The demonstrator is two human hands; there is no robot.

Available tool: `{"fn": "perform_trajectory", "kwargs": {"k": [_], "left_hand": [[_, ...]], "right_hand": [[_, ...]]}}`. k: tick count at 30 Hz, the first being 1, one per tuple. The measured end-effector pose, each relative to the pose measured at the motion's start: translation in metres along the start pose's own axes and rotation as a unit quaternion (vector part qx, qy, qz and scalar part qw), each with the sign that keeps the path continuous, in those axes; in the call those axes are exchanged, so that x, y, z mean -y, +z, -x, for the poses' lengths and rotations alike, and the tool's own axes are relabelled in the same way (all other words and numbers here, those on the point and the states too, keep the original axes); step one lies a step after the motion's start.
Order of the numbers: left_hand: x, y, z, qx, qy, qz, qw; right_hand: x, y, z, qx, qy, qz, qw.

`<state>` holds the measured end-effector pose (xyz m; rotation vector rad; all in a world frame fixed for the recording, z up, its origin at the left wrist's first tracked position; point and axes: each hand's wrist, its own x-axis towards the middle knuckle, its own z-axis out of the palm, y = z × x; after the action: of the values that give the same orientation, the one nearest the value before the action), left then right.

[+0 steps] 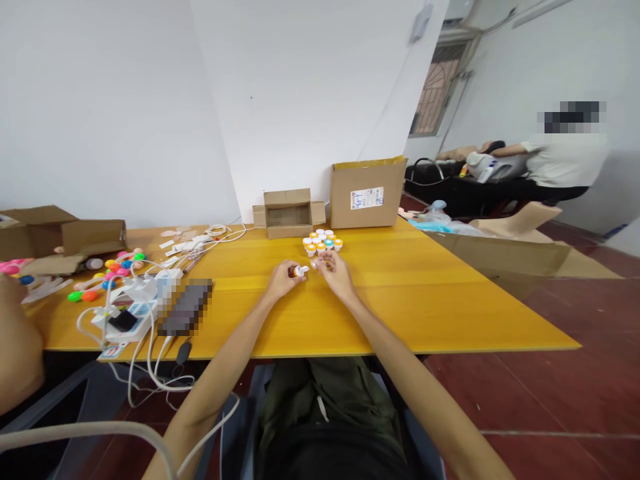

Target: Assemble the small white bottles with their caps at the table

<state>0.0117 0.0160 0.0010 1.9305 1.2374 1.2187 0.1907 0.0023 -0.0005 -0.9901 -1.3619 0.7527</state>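
Note:
On the yellow table (400, 300) my left hand (283, 278) is closed round a small brown bottle (296, 271) with a white cap, held on its side. My right hand (334, 270) sits just to its right, fingers curled on a small white-and-orange cap or vial that I cannot make out clearly. Both hands rest on the tabletop near the middle. Just beyond them stands a cluster of several small vials (321, 242) with orange, white and blue caps.
An open small cardboard box (289, 213) and a taller closed box (367, 193) stand at the back by the wall. To the left lie a power strip with white cables (131, 308), colourful toys (107, 273) and open cartons (55, 233). Another person (563, 167) sits far right.

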Motion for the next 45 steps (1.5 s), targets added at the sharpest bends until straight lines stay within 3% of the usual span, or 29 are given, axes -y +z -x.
{"fn": "perform_trajectory", "kwargs": {"k": [6, 17, 26, 45], "left_hand": [[0.0, -0.002, 0.001, 0.018, 0.009, 0.003, 1.0], [0.004, 0.0, -0.002, 0.028, -0.013, 0.079, 0.996], [-0.005, -0.002, 0.001, 0.085, -0.013, 0.137, 0.987], [-0.007, -0.004, 0.001, 0.114, -0.028, 0.156, 0.981]], "right_hand": [[0.003, 0.002, 0.004, 0.055, 0.005, -0.022, 0.998], [-0.001, -0.001, 0.001, 0.026, 0.031, 0.001, 0.999], [0.008, 0.004, 0.006, 0.071, 0.042, -0.067, 0.994], [0.007, -0.002, 0.002, 0.123, 0.032, -0.059, 0.99]]}}
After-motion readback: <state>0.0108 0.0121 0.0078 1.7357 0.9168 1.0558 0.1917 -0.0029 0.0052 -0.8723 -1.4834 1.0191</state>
